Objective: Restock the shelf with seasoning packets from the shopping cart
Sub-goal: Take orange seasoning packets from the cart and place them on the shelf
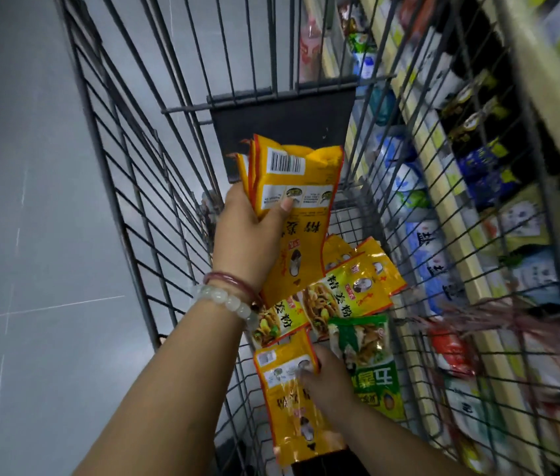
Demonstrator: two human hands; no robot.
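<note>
The left hand (247, 231) has its thumb and fingers curled round a stack of yellow packets (297, 197). It holds them up so more can be added, I think. The stack stands tall, barcode end up and away from the person. The right hand (328, 376) pinches one more yellow packet (288, 393), thumb on top. That packet lies long, pointing toward the person. More yellow packets (340, 297) and a green packet (367, 359) lie on the floor of the shopping cart (155, 214). The shelf (477, 286) is just beside it, on the right.
</note>
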